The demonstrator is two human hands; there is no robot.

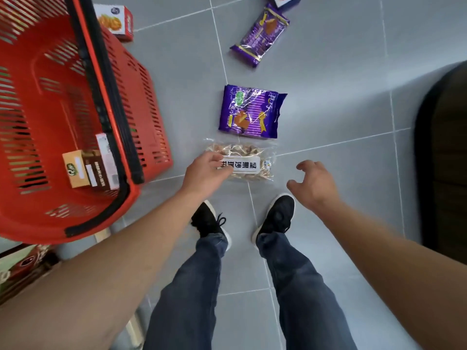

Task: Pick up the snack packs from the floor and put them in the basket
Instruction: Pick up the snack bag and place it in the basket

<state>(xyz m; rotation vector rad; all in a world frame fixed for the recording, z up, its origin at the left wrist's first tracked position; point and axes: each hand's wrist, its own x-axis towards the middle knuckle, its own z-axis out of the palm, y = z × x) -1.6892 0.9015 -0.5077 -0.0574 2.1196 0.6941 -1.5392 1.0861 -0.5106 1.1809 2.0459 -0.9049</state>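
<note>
Left hand (206,173) pinches the clear crinkly nut-snack bag (243,160); right hand (314,183) hangs open, empty. I should grip firmly, then swing left into my red slotted plastic basket (141,79).

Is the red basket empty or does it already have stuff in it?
Not empty. The red slatted plastic basket holds a few boxes at its near end; the rest of its bottom looks bare.

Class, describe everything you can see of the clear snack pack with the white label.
The clear snack pack is a see-through plastic bag of pale beige pieces with crimped ends and a white label in black characters. It lies flat on the grey tiled floor, just ahead of the person's shoes, its far edge by a purple pack. The left hand grips its left end; the right hand hovers apart.
</note>
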